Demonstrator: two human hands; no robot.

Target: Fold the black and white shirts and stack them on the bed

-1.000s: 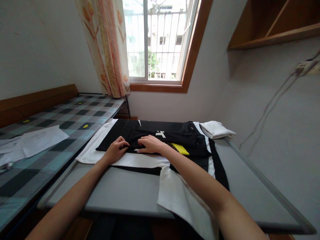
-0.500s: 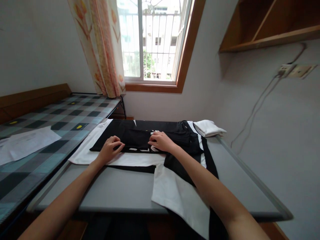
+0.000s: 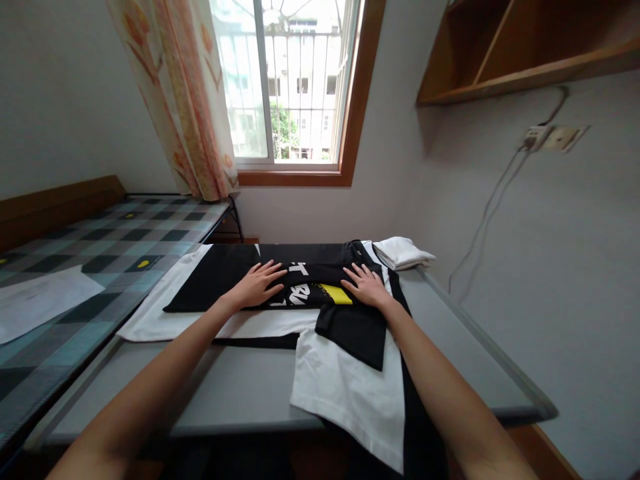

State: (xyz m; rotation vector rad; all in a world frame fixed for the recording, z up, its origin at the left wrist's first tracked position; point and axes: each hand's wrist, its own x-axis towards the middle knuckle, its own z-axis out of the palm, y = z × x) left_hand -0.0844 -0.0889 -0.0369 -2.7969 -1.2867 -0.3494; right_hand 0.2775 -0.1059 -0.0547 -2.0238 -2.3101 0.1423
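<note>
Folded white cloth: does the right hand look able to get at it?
Probably yes: the right hand lies spread on the black shirt, close to the white cloth, with only flat clothes between.

- The black garment (image 3: 200,283) was matt cloth.
- The white garment (image 3: 350,387) was matt cloth, lightly creased.
- The worktop (image 3: 250,380) looked smooth and dull.
- Towards 9 o'clock, the sheet (image 3: 45,300) was matt paper.
- Towards 2 o'clock, the shelf (image 3: 540,77) looked like smooth wood.
</note>
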